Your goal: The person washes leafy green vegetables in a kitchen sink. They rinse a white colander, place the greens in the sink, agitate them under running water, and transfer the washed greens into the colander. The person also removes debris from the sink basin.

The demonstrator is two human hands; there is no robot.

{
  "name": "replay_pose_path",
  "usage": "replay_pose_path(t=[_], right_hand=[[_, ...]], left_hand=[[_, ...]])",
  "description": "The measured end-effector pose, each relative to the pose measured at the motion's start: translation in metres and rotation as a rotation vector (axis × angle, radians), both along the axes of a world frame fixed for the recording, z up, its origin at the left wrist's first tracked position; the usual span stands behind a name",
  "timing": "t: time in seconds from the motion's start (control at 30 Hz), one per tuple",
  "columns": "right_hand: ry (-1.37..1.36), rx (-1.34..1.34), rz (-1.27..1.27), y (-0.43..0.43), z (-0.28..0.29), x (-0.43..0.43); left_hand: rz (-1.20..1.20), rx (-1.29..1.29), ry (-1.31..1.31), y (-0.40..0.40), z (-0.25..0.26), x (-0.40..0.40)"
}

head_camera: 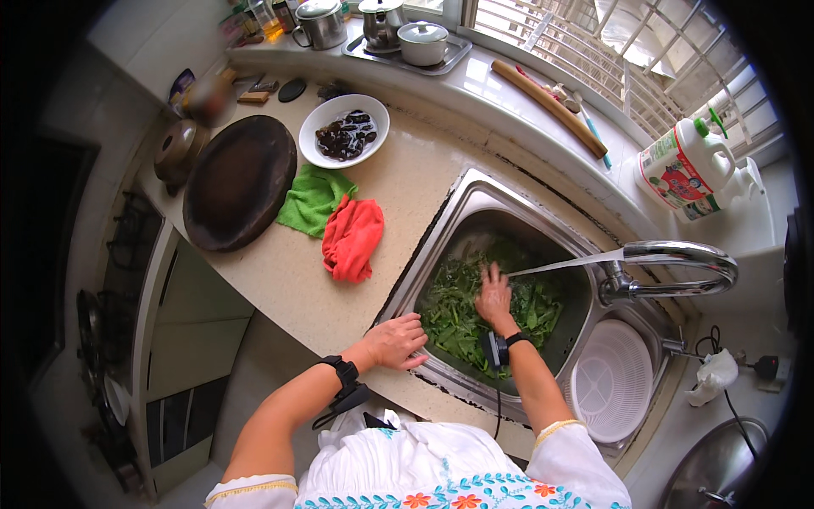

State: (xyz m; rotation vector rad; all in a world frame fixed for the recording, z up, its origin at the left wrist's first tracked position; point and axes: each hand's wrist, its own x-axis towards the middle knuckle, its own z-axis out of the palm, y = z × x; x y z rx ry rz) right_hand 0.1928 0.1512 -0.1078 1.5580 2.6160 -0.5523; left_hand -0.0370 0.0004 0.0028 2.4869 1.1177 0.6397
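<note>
My right hand (pixel 494 298) reaches into the stainless steel sink (pixel 575 356), its fingers apart among wet leafy greens (pixel 455 318). The fingertips are partly lost in the water and leaves. A stream of water runs from the chrome faucet (pixel 683 267) into the sink, landing beside that hand. At the sink's near left corner, my left hand (pixel 395 341) rests on the rim with nothing in it, the thumb apart from the loosely bent fingers. Both wrists wear black straps with small devices.
A white plastic colander (pixel 613 382) sits in the side basin. Left of the sink lie a red cloth (pixel 353 238), a green cloth (pixel 315 200), a round dark board (pixel 240 183) and a white bowl (pixel 310 143) of soaking dark pieces. A rolling pin (pixel 550 109) and detergent jug (pixel 680 165) occupy the sill.
</note>
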Motion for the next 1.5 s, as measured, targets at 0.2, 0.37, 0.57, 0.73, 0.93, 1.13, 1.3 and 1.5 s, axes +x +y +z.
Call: replay_pose_path(t=[0.2, 0.37, 0.57, 0.73, 0.93, 1.13, 1.3, 1.5], right_hand=[[0.123, 0.016, -0.147, -0.011, -0.006, 0.008], [0.26, 0.106, -0.068, -0.001, 0.014, 0.019], [0.259, 0.242, -0.262, 0.025, 0.027, 0.005], [0.211, 0.072, -0.322, 0.022, 0.007, -0.017], [-0.021, 0.103, -0.064, 0.016, -0.006, -0.006], [-0.006, 0.091, 0.068, 0.008, -0.016, 0.003], [0.05, -0.035, -0.11, 0.008, -0.001, 0.01], [0.284, -0.34, -0.277, 0.024, 0.083, 0.025]], left_hand=[[-0.001, -0.01, 0.008, -0.001, -0.001, 0.0], [-0.004, -0.025, 0.021, -0.001, 0.001, -0.001], [-0.015, -0.08, 0.04, -0.001, 0.003, -0.002], [-0.022, -0.12, 0.081, -0.001, 0.003, -0.002], [-0.007, -0.068, 0.051, -0.001, 0.003, -0.002], [-0.02, -0.073, 0.04, 0.0, 0.001, -0.001], [-0.023, -0.059, 0.034, -0.001, 0.002, -0.002], [-0.024, -0.061, 0.028, -0.002, 0.0, -0.002]])
